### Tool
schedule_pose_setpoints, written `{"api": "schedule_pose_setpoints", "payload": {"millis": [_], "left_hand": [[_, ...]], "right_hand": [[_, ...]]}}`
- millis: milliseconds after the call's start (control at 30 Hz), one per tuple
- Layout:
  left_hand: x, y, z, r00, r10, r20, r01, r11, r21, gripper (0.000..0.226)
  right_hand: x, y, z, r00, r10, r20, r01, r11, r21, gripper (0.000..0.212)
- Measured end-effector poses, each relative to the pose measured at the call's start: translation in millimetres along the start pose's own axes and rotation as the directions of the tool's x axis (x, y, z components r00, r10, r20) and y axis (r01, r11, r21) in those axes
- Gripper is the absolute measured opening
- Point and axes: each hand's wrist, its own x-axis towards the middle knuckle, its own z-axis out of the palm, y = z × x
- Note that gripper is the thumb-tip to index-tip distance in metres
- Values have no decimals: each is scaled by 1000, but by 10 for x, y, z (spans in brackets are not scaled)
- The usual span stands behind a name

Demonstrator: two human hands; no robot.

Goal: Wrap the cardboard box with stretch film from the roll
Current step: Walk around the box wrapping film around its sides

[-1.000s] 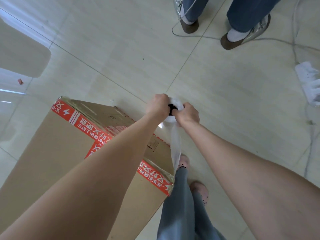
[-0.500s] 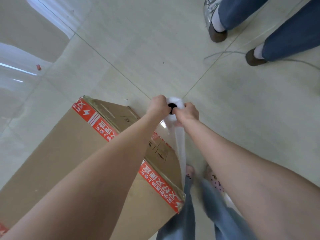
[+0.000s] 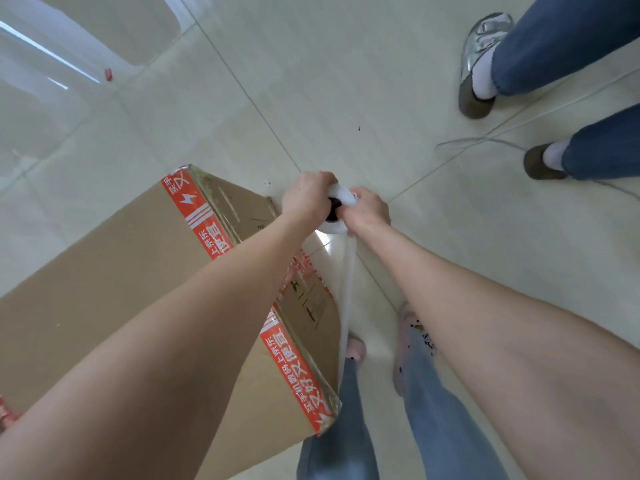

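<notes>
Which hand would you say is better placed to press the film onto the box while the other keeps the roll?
Probably the left hand: it grips the roll on the side nearest the cardboard box, forearm above it. The right hand grips the roll's far side, over the floor.

We stretch both bare forearms forward, the left from seven o'clock, the right from four o'clock. Our left hand (image 3: 308,197) and right hand (image 3: 370,212) meet at centre, fingers curled round the white, dark-cored stretch-film roll (image 3: 333,227).
</notes>
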Motion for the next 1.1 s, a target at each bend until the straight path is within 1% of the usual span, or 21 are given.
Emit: {"api": "schedule_pose_setpoints", "payload": {"millis": [67, 100, 167, 233, 300, 367, 433, 500, 533, 633, 667, 800, 967, 1033, 1100], "left_hand": [[51, 1, -75, 1000, 0, -3, 0, 1000, 24, 43], [76, 6, -117, 1000, -3, -8, 3, 999, 39, 40], [124, -3, -175, 1000, -22, -19, 23, 998, 57, 33], [160, -28, -191, 998, -33, -46, 35, 999, 42, 38], [178, -87, -197, 993, -108, -50, 106, 994, -37, 41], [185, -151, -211, 976, -213, -34, 207, 969, -135, 33], [179, -171, -222, 965, -262, 6, 257, 942, -215, 33], [140, -174, -206, 949, -312, 48, 311, 898, -310, 40], [126, -179, -186, 935, -348, 75, 350, 861, -370, 39], [91, -150, -138, 863, -464, 200, 495, 697, -518, 23], [115, -163, -124, 856, -476, 202, 504, 680, -532, 19], [199, -184, -191, 884, -460, 85, 445, 772, -453, 8], [319, -268, -351, 915, -400, 50, 392, 853, -344, 5], [349, -332, -413, 921, -388, 37, 380, 873, -306, 6], [400, -420, -468, 929, -370, 8, 358, 893, -273, 14]], "right_hand": [[52, -74, 12, 1000, -21, 17, 21, 999, 25, 18], [78, -110, 23, 999, -28, 30, 27, 999, 38, 17], [117, -170, 43, 999, -22, 46, 19, 998, 55, 21], [159, -228, 59, 999, -18, 48, 16, 1000, 26, 24], [182, -270, 65, 998, -25, 51, 26, 999, -19, 27], [202, -301, 65, 998, -31, 56, 34, 998, -56, 29], [216, -343, 59, 997, -38, 60, 43, 996, -84, 30], [232, -386, 42, 997, -34, 71, 42, 991, -124, 31], [245, -400, 34, 997, -30, 76, 40, 989, -140, 31], [285, -425, 6, 995, -33, 94, 51, 979, -199, 34], [304, -437, 3, 995, -36, 98, 56, 975, -216, 34], [374, -523, 21, 993, -55, 103, 77, 971, -224, 32], [458, -683, 74, 993, -30, 118, 57, 971, -232, 26], [467, -738, 119, 991, -20, 136, 53, 968, -244, 28], [497, -821, 185, 992, -20, 128, 56, 959, -279, 31]]}}
